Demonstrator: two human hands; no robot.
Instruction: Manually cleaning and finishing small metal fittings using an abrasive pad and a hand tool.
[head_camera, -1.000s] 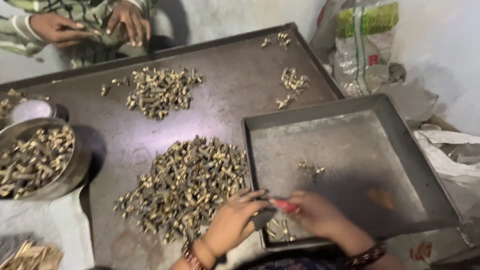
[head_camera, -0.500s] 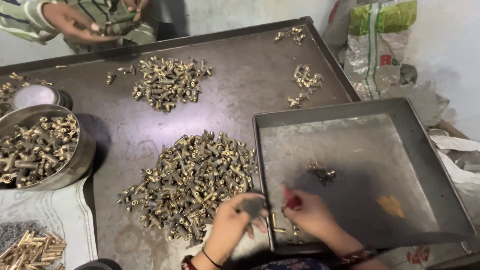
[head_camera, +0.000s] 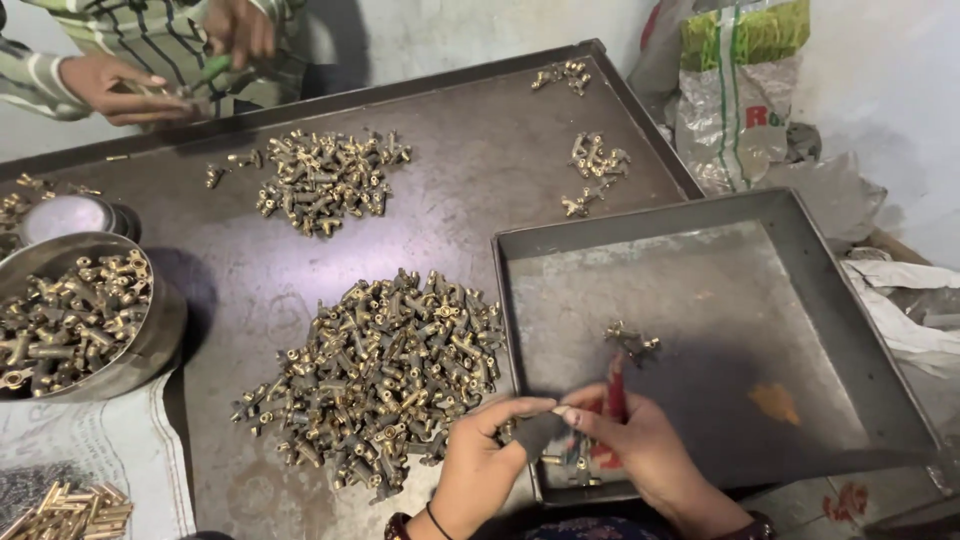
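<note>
A dark metal worktable is spread with heaps of brass fittings. At its near edge, a small dark part is pinched between the fingers of the left hand and the right hand; a red-handled tool is also clasped in the right. Left of the grip lies the large brass pile; beyond it, the grey tray is mostly bare. The part's shape is hard to make out.

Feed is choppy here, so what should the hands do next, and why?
Probably drop the small dark piece into the grey tray. The left hand and right hand both pinch it at the tray's near edge, the right also holding a red-handled tool. A few finished pieces already lie there.
</note>
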